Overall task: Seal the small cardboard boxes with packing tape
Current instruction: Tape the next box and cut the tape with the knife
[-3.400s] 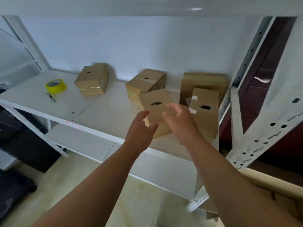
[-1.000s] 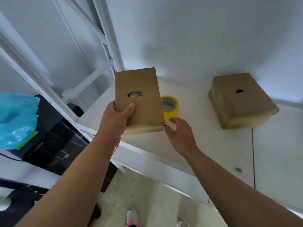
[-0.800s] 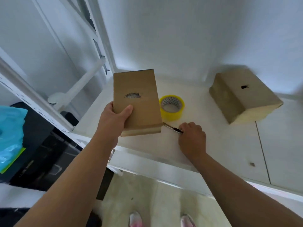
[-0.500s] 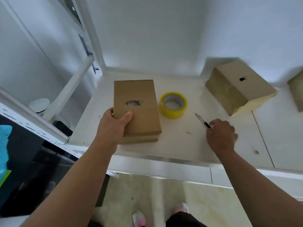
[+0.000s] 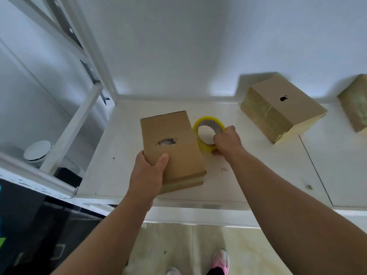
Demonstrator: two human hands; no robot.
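On shelf, holed box beside tape roll

One head cam, wide-angle, looks fwd & steeply down onto white shelf, close up; no 2nd view.

Wears pink-and-white sneakers below dark trousers; shows bare forearms running back from left hand and right hand.

Three cardboard boxes, one yellow tape roll, two hands, two shoes.
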